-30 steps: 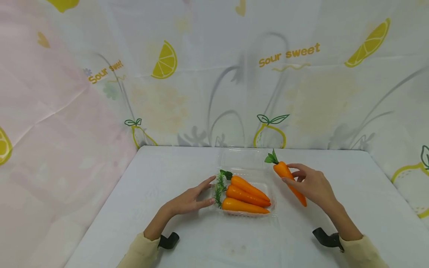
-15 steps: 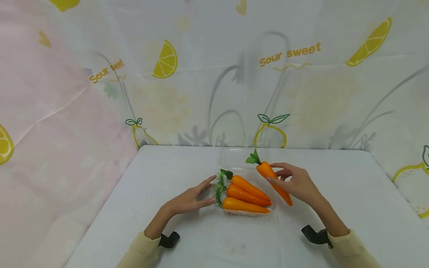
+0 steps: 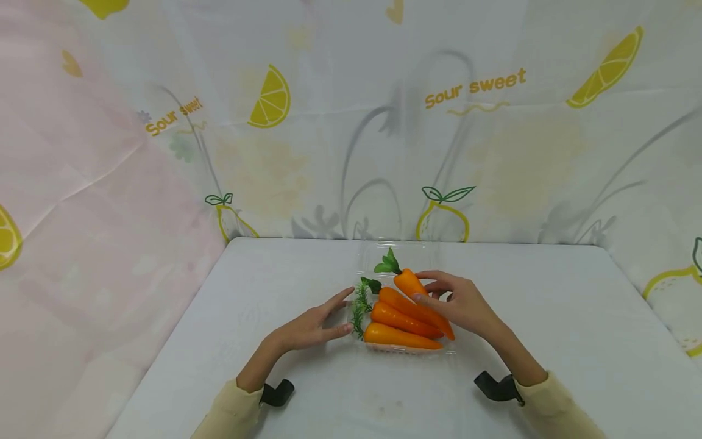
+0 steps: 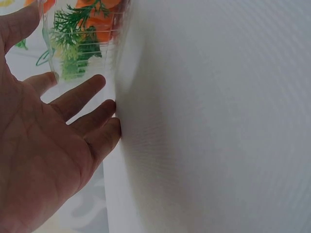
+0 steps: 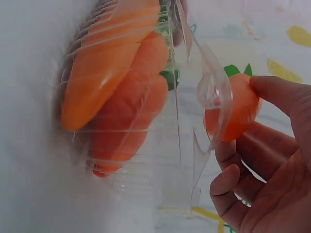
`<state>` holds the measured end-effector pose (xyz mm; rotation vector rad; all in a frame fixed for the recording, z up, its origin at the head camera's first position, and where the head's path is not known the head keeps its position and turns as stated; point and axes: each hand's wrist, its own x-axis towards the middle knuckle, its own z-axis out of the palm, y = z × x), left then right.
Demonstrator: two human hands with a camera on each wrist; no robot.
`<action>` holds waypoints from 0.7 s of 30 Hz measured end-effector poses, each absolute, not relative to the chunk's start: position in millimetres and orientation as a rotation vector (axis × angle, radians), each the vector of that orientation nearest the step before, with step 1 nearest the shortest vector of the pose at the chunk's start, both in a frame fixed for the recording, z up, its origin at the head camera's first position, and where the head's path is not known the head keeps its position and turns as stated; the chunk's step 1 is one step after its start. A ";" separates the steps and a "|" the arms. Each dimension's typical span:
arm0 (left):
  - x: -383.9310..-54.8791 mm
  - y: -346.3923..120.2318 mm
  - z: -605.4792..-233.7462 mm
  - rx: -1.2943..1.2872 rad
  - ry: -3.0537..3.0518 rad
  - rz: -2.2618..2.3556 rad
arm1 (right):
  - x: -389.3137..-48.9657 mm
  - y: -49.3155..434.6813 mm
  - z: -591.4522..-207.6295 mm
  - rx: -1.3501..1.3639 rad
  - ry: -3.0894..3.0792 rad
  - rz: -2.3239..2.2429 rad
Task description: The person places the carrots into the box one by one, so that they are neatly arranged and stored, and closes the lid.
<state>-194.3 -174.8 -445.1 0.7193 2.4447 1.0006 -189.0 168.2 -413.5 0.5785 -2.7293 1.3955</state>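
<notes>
A clear plastic clamshell box (image 3: pixel 446 346) stands on the table with its lid (image 3: pixel 403 253) laid back. Three orange carrots (image 3: pixel 403 335) lie in it, their green tops (image 3: pixel 360 308) toward the left wall. My right hand (image 3: pixel 460 302) pinches another carrot (image 3: pixel 408 282) between thumb and fingers. This one hangs tilted over the box's right back part, leafy end up and to the left. In the right wrist view the held carrot (image 5: pixel 238 107) is above the box's rim. My left hand (image 3: pixel 312 328) has its fingers spread at the box's left wall, thumb and fingertips touching it or very close.
A white-covered table (image 3: pixel 263 274) bears the box. Behind it hangs a cloth backdrop (image 3: pixel 329 152) printed with lemons. A black wrist mount (image 3: pixel 278 393) sits on the left wrist, another black mount (image 3: pixel 496 386) on the right.
My right hand has carried the held carrot leftward, from beside the box to above the carrots in it. My left hand stays at the left wall.
</notes>
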 end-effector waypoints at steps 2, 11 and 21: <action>-194.4 -174.8 -445.4 0.721 2.448 1.000 | -189.5 164.7 -414.8 0.612 -2.728 1.394; -194.3 -175.5 -446.8 0.714 2.457 0.989 | -190.0 154.9 -425.1 0.800 -2.763 1.359; -194.4 -175.5 -446.3 0.714 2.453 0.986 | -185.6 147.8 -433.9 0.974 -2.817 1.193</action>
